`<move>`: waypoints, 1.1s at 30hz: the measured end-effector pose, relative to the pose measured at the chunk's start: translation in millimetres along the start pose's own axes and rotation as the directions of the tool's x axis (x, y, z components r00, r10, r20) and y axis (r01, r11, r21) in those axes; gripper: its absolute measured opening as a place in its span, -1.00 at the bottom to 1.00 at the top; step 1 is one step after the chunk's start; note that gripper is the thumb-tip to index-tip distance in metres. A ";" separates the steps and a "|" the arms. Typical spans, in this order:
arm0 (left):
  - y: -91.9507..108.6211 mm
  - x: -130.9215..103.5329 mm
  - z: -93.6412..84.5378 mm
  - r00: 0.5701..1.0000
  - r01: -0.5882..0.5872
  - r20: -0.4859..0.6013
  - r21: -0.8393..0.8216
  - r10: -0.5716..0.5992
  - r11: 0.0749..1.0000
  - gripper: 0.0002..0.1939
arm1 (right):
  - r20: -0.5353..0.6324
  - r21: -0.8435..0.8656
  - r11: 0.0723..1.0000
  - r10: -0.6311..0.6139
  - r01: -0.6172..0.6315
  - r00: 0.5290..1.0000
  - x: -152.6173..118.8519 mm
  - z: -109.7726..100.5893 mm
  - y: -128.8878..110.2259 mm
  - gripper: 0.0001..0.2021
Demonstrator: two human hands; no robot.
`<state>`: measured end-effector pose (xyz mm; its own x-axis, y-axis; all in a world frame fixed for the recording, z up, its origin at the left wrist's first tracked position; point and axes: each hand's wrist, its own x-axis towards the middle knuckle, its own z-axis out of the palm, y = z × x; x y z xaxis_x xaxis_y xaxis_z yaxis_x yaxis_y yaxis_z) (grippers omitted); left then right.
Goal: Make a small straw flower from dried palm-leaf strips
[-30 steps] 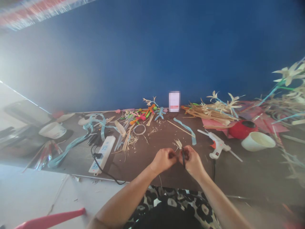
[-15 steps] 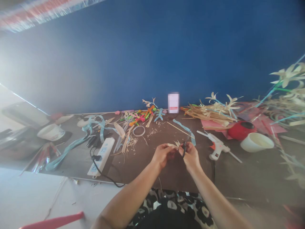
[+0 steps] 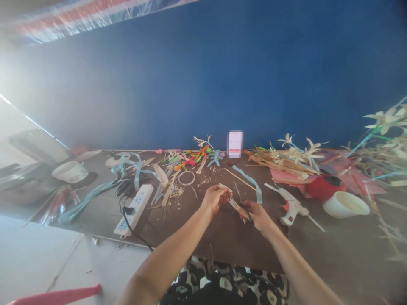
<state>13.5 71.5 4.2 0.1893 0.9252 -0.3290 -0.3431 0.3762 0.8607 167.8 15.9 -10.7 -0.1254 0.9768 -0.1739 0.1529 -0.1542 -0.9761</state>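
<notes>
Over the near middle of the brown table, my left hand (image 3: 213, 200) pinches a pale strip (image 3: 233, 203) that looks like dried husk. My right hand (image 3: 258, 215) is closed around dark-handled scissors (image 3: 238, 193), whose thin blades point up and away from me. The lower end of the strip reaches the fingers of my right hand, and some pale tips show below them. Whether those fingers also grip the strip is hard to see. A light-blue ribbon (image 3: 259, 195) and a thin stick (image 3: 241, 178) lie just beyond my hands.
On the right are a glue gun (image 3: 294, 205), a white cup (image 3: 346, 204), a red pot (image 3: 321, 186) and pale husk flowers (image 3: 311, 150). A white power strip (image 3: 135, 209) lies left, near a tape ring (image 3: 186, 178) and colourful pieces (image 3: 190, 160). A blue wall (image 3: 203, 84) rises behind.
My hands have moved slightly apart, with more of the pale strip showing between them. My right hand has shifted right and lower, and the scissors now tilt to the left. The view has shifted slightly.
</notes>
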 end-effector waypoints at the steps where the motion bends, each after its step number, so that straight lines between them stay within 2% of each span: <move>1: 1.4 0.3 0.3 1.000 0.009 0.008 -0.011 -0.008 1.000 -0.85 | 0.045 -0.016 1.000 0.008 -0.007 0.999 -2.0 -1.8 -1.4 -0.69; 3: 2.6 0.6 1.5 0.999 0.026 0.027 -0.024 -0.025 0.999 -0.86 | 0.098 -0.054 0.999 0.009 -0.003 0.995 -4.8 -3.8 -4.4 -0.69; 10: 4.2 0.5 3.8 0.999 0.030 0.031 0.000 -0.030 1.000 -0.87 | 0.142 -0.103 0.995 0.022 -0.008 0.990 -6.2 -3.2 -10.0 -0.70; 17: 6.2 -1.5 3.9 0.999 0.040 0.002 -0.008 -0.040 0.999 -0.92 | 0.124 -0.081 0.997 0.027 -0.017 0.992 -6.5 -0.8 -9.5 -0.69; 23: 6.4 -2.6 3.3 0.999 0.036 0.006 0.005 -0.036 0.999 -0.92 | 0.111 -0.138 0.990 0.007 0.009 0.994 -9.4 -3.7 -9.1 -0.68; 33: 8.8 -5.8 3.2 0.998 0.058 0.040 -0.007 -0.058 0.998 -0.93 | 0.051 -0.178 0.984 0.037 -0.028 0.998 -11.8 -2.9 -0.6 -0.64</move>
<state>12.4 69.4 14.9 0.2452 0.8991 -0.3628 -0.3375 0.4299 0.8374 172.0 4.9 -7.7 -0.1696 0.9614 -0.2167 0.3287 -0.1521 -0.9321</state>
